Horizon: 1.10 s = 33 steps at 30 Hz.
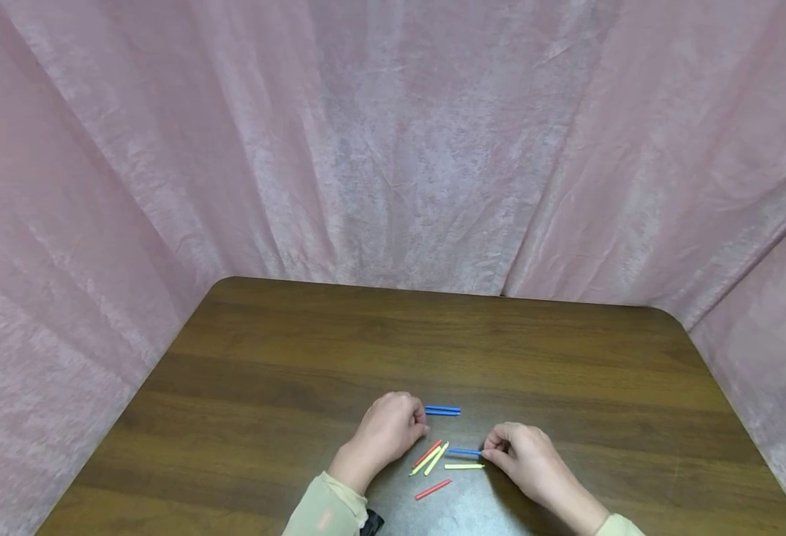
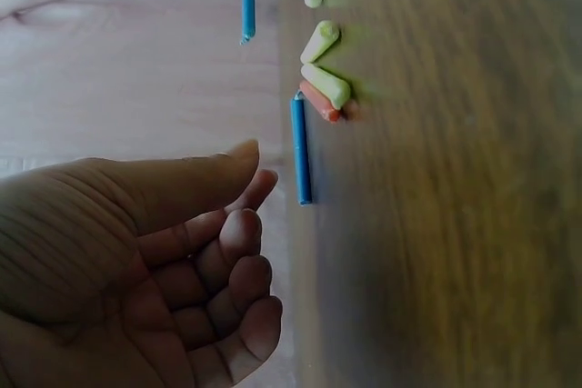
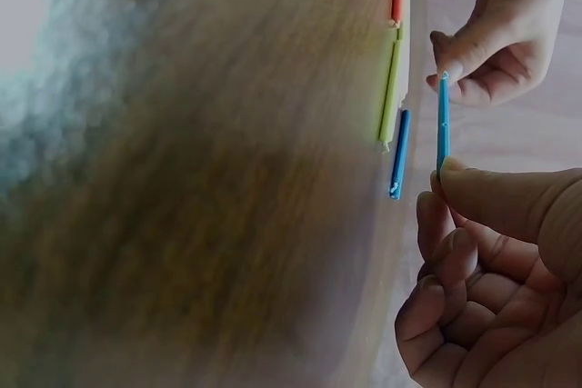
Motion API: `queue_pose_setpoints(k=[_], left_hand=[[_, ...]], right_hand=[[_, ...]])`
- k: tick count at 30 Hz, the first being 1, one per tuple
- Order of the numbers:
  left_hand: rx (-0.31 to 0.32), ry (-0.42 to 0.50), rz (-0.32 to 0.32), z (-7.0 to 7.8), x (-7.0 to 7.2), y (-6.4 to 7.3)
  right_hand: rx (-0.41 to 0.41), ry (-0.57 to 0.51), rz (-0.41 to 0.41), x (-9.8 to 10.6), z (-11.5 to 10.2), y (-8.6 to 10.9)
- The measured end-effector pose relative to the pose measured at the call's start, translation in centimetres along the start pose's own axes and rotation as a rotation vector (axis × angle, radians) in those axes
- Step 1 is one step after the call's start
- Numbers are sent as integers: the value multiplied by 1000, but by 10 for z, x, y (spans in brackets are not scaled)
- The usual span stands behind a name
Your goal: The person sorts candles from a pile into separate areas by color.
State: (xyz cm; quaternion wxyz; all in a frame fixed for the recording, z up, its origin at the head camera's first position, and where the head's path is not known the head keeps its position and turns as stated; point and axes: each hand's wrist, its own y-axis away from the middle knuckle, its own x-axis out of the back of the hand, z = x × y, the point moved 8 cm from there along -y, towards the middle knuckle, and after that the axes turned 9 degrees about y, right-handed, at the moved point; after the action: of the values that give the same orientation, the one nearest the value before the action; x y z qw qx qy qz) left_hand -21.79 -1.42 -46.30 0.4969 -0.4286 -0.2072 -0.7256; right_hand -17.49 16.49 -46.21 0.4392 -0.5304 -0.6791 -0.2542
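Note:
My right hand (image 1: pixel 527 455) pinches one end of a thin blue candle (image 1: pixel 463 451) between thumb and forefinger. Seen from the right wrist, this candle (image 3: pixel 443 124) stretches out from the fingertips, with the left hand beyond its far end. My left hand (image 1: pixel 388 426) holds nothing, its fingers loosely bent in the left wrist view. Just right of its fingertips, two blue candles (image 1: pixel 443 413) lie side by side on the table. Nearer the person, a red candle (image 1: pixel 426 453) and two yellow candles (image 1: pixel 436 458) lie close together at a slant. Below the held candle is another yellow candle (image 1: pixel 464 467).
A single red candle (image 1: pixel 433 489) lies closest to the person. The brown wooden table (image 1: pixel 286 335) has rounded far corners, and pink curtains (image 1: pixel 393 149) hang around it. Something black (image 1: pixel 371 522) shows by the left sleeve.

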Motion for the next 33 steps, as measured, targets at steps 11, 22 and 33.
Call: queue_pose_setpoints(k=[11,22,33], left_hand=[[-2,11,-19,3,1,7],[-37,18,10,11,4,18],[-33,24,4,14,3,24]], right_hand=[[-11,16,19,0,2,-7],[-35,41,27,0,4,-13],[-31,46,39,1,7,-22]])
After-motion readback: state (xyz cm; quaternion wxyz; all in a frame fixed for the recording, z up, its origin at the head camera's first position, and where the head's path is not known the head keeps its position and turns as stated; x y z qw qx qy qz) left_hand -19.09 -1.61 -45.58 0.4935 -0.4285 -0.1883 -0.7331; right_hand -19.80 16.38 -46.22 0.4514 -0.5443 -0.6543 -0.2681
